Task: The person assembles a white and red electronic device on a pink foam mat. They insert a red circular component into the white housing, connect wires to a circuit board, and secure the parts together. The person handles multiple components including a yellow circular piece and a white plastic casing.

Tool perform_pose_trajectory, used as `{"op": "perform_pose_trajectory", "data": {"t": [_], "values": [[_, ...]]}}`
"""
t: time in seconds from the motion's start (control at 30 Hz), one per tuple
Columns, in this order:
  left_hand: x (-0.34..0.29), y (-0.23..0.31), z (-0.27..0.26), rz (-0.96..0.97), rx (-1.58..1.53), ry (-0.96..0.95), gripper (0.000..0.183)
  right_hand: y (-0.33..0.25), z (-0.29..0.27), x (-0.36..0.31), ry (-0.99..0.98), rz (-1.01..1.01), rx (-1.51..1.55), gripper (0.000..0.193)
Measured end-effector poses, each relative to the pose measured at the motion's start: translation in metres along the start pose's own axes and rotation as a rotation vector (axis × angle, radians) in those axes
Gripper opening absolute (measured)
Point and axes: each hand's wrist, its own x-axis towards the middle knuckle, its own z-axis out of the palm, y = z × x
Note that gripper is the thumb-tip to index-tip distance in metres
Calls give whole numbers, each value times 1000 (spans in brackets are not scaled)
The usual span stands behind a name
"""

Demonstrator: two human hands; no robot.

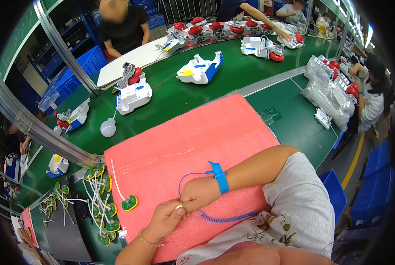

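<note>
Above the pink foam mat (206, 132) my two hands meet, both closed. My left hand (164, 217) has thumb and fingers pinched together. A small white piece (179, 206) shows at the fingertips, too little of it to name. My right hand (201, 193) is curled against the left, its fingertips hidden. Around the right wrist sits a blue wrist strap (219, 177), with a coiled blue cord (226, 218) lying near it. Left of my hands, a round green circuit board (129, 203) with a yellow rim and white wire rests on the mat.
Several similar wired boards (111, 210) cluster at the mat's left. Beyond, the green belt (171, 101) carries white-and-blue housings (202, 68) and a white bulb-shaped piece (108, 127). A metal post (51, 137) rises left. Plastic-wrapped parts (328, 92) lie right; co-workers sit around.
</note>
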Motion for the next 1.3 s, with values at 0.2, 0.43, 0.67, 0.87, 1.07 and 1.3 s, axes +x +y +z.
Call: {"op": "perform_pose_trajectory", "data": {"t": [0.2, 0.43, 0.67, 0.87, 1.07, 1.3], "values": [[-2, -2, -2, -8, 6, -6, 35, 1, 1, 2, -10, -7, -41, 40], [-3, -7, -5, 19, 8, -23, 33, -3, -3, 0, -12, -1, -74, 40], [-1, 0, -1, 17, 63, -19, 30, 6, 1, -1, 39, -75, 4, 37], [-1, 2, 0, 35, 84, -16, 29, 6, 1, -1, 20, -71, 12, 35], [-2, 1, -1, 43, 114, -31, 31, 6, 0, -1, 6, -68, -8, 35], [0, 3, 0, 62, 132, -32, 32, 3, -2, -4, 7, -53, -55, 36]]}}
